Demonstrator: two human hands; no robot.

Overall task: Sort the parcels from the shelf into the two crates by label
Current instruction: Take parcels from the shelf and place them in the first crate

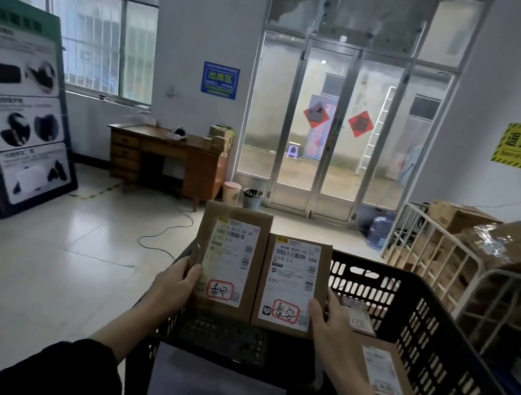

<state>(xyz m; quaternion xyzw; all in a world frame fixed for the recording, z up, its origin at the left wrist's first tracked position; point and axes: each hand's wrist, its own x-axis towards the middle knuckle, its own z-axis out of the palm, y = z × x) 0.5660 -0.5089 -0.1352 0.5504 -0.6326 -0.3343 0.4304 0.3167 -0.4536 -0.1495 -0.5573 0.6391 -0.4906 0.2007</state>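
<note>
My left hand point(176, 281) grips the lower left edge of a flat brown parcel point(234, 224), thumb on its white label. My right hand point(332, 318) grips a second brown parcel point(285, 325) by its lower right corner. Both labels face me and carry red-circled handwriting. The two parcels are held side by side, upright, above a black slotted crate point(431, 325). Inside the crate lie two more labelled parcels, one point(357, 319) near its back and one point(386, 372) at its right. A white sheet point(214, 394) hangs on the crate's near wall.
A metal cage trolley point(471, 255) with cardboard boxes stands at the right. A wooden desk point(168, 156) is by the window, two bins point(242, 194) and a water bottle point(379, 230) near the glass door. A leaning display board point(17, 105) is left. A cable point(173, 227) crosses the floor.
</note>
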